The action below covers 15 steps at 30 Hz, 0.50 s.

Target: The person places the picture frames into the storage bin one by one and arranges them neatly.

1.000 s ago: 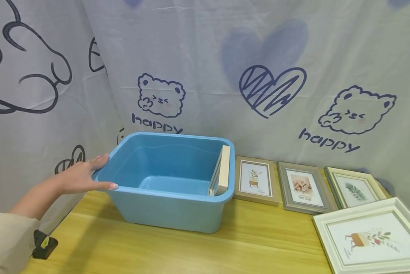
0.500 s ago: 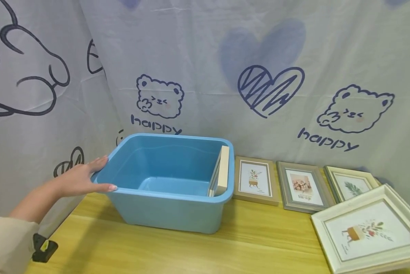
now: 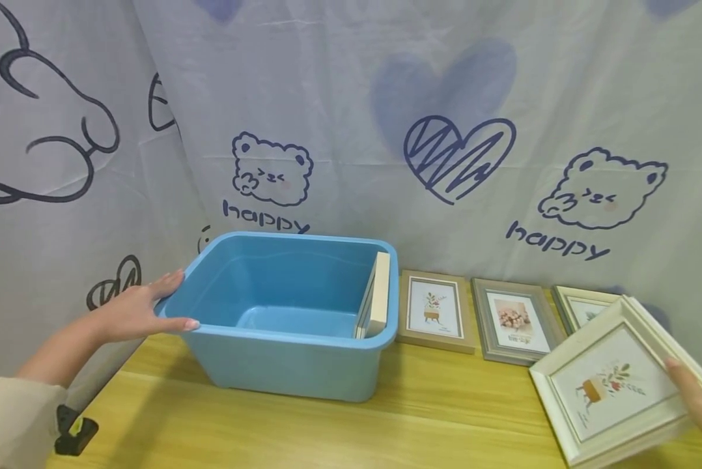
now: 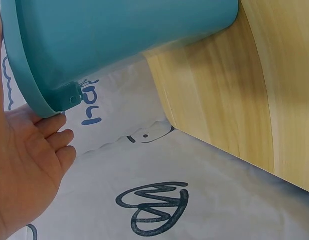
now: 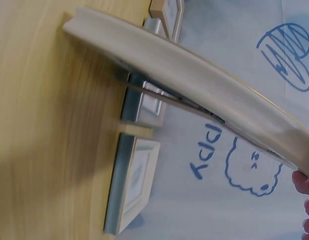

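A blue plastic tub stands on the wooden table. My left hand holds its left rim, thumb along the front corner; in the left wrist view the fingers curl beneath the rim. Inside the tub, a pale picture frame leans upright against the right wall. At the right, my right hand grips a large cream picture frame by its right side, thumb on the front. This frame is tilted, its right side raised, and a lower corner is close to the tabletop in the right wrist view.
Behind the cream frame lie a brown picture frame, a grey one and a partly covered pale green-edged one. A printed cloth hangs close behind the table. A black object sits by the left sleeve.
My right hand has come in from the right and taken hold of the cream frame. Its right side has risen, so it tilts more. The left hand stays on the tub's rim.
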{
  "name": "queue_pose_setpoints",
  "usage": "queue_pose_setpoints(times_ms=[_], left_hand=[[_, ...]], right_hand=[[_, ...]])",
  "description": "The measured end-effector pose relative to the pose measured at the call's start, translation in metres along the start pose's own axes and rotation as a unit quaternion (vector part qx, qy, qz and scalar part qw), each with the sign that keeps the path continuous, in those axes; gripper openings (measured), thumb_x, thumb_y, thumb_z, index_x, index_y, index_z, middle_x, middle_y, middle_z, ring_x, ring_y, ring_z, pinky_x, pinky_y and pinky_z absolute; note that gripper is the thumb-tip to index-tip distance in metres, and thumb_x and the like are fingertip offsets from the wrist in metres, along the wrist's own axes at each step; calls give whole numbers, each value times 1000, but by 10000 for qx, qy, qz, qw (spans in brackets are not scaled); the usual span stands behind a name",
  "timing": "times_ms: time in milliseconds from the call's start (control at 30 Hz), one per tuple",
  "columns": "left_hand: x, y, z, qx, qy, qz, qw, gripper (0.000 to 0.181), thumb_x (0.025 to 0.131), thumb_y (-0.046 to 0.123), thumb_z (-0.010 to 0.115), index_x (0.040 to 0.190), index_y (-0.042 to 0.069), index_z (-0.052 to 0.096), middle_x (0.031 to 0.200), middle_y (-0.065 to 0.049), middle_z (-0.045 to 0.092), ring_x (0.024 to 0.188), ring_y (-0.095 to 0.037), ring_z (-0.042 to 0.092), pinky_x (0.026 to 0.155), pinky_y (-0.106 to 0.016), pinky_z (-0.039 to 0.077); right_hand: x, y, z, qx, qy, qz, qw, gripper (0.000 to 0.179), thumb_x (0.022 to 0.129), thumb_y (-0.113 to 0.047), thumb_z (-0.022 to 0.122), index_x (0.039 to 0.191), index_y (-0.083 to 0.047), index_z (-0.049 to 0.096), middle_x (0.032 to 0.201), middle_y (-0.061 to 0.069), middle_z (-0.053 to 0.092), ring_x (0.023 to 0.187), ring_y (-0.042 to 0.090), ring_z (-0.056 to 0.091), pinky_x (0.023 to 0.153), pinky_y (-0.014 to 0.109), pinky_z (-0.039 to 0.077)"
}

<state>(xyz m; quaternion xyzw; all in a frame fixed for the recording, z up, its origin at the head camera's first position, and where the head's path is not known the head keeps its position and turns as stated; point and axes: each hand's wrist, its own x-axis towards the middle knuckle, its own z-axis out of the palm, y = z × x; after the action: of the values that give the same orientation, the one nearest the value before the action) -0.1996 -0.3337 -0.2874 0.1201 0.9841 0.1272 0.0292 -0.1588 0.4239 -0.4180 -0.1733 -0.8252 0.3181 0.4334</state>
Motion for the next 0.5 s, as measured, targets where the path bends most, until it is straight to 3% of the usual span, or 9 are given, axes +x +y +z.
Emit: queue_pose_setpoints(times_ms=[33,67,100,167,233,300,400,500], left_hand=[[0,0,0,-7,-6,-4,10000,99,78,50,65,144,-6,18,146,-35,19,125,-59,28,89,-71,35],[0,0,0,-9,-14,-9,10000,99,78,50,65,145,-6,18,146,-35,19,125,-59,28,90,-71,35],[0,0,0,-15,-18,-11,10000,99,78,50,65,145,-6,18,146,-35,19,126,-59,28,90,-71,34],[0,0,0,-8,-23,-1,10000,98,78,50,65,145,-6,19,146,-35,19,126,-59,28,90,-71,34],[0,-1,0,0,-4,31,10000,98,78,50,65,144,-6,19,146,-35,20,125,-58,29,91,-70,34],[0,-2,0,9,7,47,10000,98,78,50,65,144,-6,20,146,-35,20,125,-58,29,91,-70,35],[0,-2,0,-8,15,51,10000,97,79,49,65,144,-6,20,146,-34,20,126,-58,28,91,-70,34],[0,-3,0,-45,0,39,10000,97,79,49,65,145,-6,19,147,-34,19,127,-58,27,91,-71,33]], right_hand=[[-6,-28,-5,47,206,-249,9995,34,75,-32,72,55,-11,54,40,-22,37,40,-17,23,35,21,20],[-8,-36,-5,-44,463,-658,9967,41,75,-43,71,54,-12,54,40,-13,42,44,-20,19,36,20,19],[-12,-54,-8,-186,586,-920,9939,57,75,-52,67,54,-2,54,42,-2,44,45,-16,23,39,18,17],[-19,-91,-15,-343,589,-1259,9897,91,74,-73,50,60,17,51,54,21,46,48,0,34,46,21,19],[-24,-111,-17,-497,558,-1463,9864,110,68,-87,28,61,20,51,73,33,44,60,21,39,54,25,20],[-25,-125,-20,-461,412,-1721,9831,113,71,-86,26,61,24,50,81,34,41,72,44,35,61,36,24],[-23,-135,-18,-278,401,-2327,9713,106,78,-77,32,63,26,50,85,39,40,83,51,35,68,51,25],[-22,-139,-16,-566,618,-3112,9466,92,85,-65,36,61,23,51,77,41,45,86,53,39,68,62,27]])
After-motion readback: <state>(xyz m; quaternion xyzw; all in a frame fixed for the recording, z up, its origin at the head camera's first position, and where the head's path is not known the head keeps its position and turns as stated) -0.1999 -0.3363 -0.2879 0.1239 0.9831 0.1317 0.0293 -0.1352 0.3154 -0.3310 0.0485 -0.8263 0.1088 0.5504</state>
